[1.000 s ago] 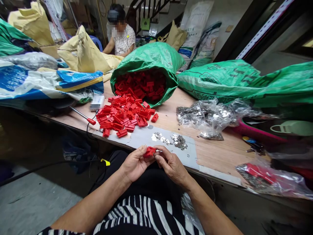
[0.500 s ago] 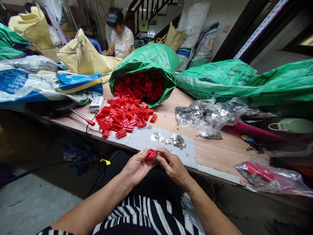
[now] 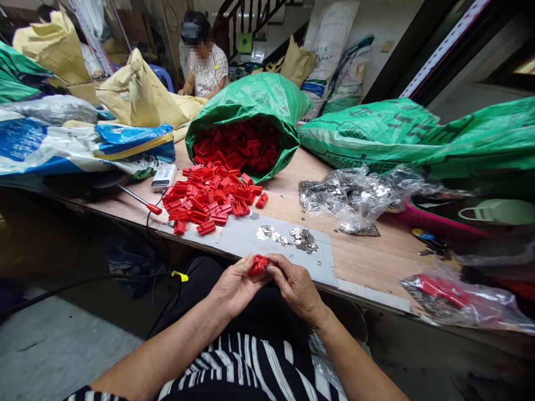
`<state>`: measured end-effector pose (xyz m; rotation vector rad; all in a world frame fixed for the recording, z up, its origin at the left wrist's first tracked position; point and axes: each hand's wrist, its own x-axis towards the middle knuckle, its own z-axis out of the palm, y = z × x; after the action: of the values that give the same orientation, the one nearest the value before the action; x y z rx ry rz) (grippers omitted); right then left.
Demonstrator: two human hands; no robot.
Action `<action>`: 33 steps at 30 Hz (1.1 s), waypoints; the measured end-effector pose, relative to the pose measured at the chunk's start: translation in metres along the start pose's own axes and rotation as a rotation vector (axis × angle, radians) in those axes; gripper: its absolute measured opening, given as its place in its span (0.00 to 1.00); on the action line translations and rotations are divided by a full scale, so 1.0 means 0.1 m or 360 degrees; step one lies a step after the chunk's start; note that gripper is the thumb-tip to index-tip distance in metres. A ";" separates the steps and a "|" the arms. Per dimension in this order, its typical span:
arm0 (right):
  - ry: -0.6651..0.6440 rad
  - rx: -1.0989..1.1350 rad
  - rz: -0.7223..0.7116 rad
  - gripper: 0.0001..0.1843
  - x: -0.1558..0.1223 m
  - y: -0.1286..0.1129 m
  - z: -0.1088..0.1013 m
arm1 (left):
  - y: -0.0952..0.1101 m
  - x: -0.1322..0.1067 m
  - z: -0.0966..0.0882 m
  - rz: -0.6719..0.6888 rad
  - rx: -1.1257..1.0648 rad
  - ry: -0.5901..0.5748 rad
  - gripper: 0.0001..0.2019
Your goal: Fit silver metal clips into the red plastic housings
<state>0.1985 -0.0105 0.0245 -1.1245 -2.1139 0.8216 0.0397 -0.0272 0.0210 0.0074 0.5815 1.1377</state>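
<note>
Cluttered workshop, seen from the head camera, with a staircase railing (image 3: 251, 28) far off and a plywood workbench (image 3: 376, 262) running across the view. Everything here sits around one landmark, a green woven sack (image 3: 251, 94) lying on its side, its mouth packed with red plastic parts.

Well in front of the sack's mouth, at the bench edge, the person's two hands meet over their lap. Together they hold a small red plastic part (image 3: 258, 265). The left hand (image 3: 236, 289) curls around its near end, fingers bent and thumb on top, while the right hand (image 3: 296, 289) pinches its other end between thumb and forefinger. The hands are pressed close, knuckles almost touching.

Just beyond them, nearer the sack, a grey mat (image 3: 246, 236) carries scattered silver metal pieces (image 3: 303, 239). A loose pile of red parts (image 3: 209, 200) spills from the sack's mouth, beside a red-handled tool (image 3: 142, 199) and a small white device (image 3: 164, 177). To the sack's right lies a clear plastic bag of metal pieces (image 3: 351, 192). Kraft paper sacks (image 3: 134, 94) slump to its left, and a seated co-worker (image 3: 204, 61) in a patterned blouse is beyond it.
</note>
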 end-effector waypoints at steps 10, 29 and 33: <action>-0.0121 0.0229 0.0210 0.13 -0.04 0.04 -0.01 | -0.07 0.04 -0.14 -0.0085 0.0092 -0.0030 0.05; 0.0006 -0.0620 0.0789 0.16 -1.42 1.25 -0.41 | 0.82 0.15 -0.48 0.1923 0.3002 0.1150 0.24; -0.0002 -0.0908 0.1064 0.15 -1.68 1.52 -0.44 | 0.78 0.23 -0.64 0.1778 0.3197 0.1361 0.26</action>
<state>0.3827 -0.0762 -0.0979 -2.1995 -2.0337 0.4789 -0.0486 0.0082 -0.0202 1.8224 2.4732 1.0232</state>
